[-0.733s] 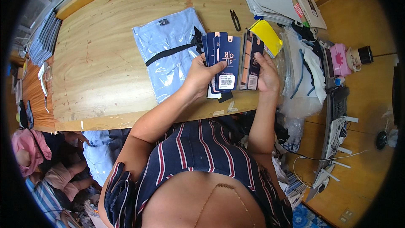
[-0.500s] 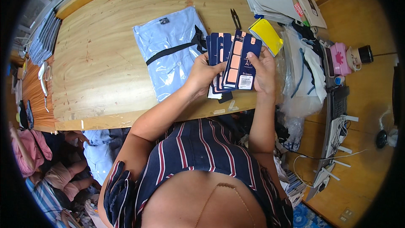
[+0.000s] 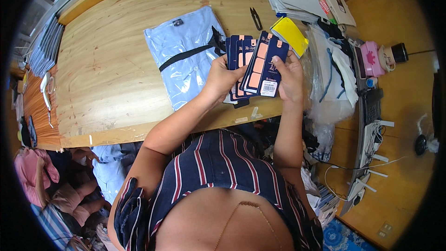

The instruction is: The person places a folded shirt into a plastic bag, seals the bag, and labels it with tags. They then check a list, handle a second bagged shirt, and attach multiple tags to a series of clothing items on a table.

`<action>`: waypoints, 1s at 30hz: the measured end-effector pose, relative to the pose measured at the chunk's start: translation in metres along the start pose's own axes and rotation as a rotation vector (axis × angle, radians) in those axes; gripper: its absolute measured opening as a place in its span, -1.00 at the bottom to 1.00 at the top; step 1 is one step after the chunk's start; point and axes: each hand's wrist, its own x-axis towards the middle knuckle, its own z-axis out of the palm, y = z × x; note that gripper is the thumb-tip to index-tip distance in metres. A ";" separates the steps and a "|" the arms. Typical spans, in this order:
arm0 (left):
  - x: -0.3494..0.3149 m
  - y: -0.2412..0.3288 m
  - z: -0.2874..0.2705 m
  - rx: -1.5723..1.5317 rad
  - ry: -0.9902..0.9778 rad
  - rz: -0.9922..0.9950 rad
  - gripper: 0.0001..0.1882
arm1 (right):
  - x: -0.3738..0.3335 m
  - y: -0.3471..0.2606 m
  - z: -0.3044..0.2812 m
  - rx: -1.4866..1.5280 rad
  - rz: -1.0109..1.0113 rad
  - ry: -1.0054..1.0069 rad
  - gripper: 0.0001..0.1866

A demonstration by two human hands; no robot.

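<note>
Above the table's front edge, both my hands hold navy-and-peach hang tags in a fan. My left hand (image 3: 219, 78) is closed on the left part, its thumb lying across the tags (image 3: 242, 58). On the right, my right hand (image 3: 290, 79) grips the front hang tag (image 3: 270, 67), which bears a white barcode sticker; its thumb presses on the face. Just left of the tags lies a folded light-blue shirt (image 3: 181, 42) in a clear bag, with a black strap (image 3: 188, 56) across it. Small thread snips (image 3: 255, 18) lie beyond the tags.
A yellow packet (image 3: 290, 37), a stack of white sheets (image 3: 290, 0) and plastic bags (image 3: 327, 104) lie at the right. Folded garments (image 3: 46, 46) are stacked at the far left near a white hanger (image 3: 45, 88). Another person in pink (image 3: 35, 172) is at lower left.
The view has shifted slightly, so the table things sit a little further left. The tags on the left are spread a bit differently; both hands keep their hold.
</note>
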 end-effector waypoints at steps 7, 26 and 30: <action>-0.005 0.007 -0.004 -0.076 -0.186 -0.089 -0.79 | -0.001 -0.001 -0.012 0.069 0.000 0.064 -0.76; -0.008 0.018 0.000 -0.196 -0.373 -0.221 -0.73 | -0.013 -0.004 -0.031 0.234 0.179 0.050 -0.73; -0.006 0.012 0.003 -0.080 -0.309 -0.185 -0.73 | -0.012 -0.004 -0.035 0.217 0.155 0.043 -0.72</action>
